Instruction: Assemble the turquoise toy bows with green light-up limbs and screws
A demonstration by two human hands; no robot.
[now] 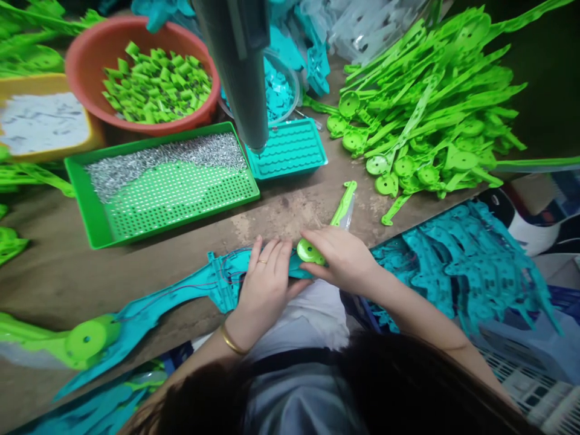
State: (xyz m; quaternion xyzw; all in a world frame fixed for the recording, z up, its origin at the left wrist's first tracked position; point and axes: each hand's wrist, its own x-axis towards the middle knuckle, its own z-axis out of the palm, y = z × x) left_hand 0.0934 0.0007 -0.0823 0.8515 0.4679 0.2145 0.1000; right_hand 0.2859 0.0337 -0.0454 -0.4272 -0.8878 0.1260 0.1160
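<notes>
Head view: at the bench (54, 278) edge, the left hand (265, 284) presses flat on a teal shell (181, 296) while the right hand (342, 257) pinches a green blade (338, 220) by its round end. Both parts look light, thin, stiff plastic, likely best gripped at the hub.

You have a single view, worn on your head, looking steeply down and forward over your own dark hair onto the worn brown wooden workbench (58, 272). It sits close, with the bench's near edge at the bottom and the round red plastic bowl (86, 60) at the far side
</notes>
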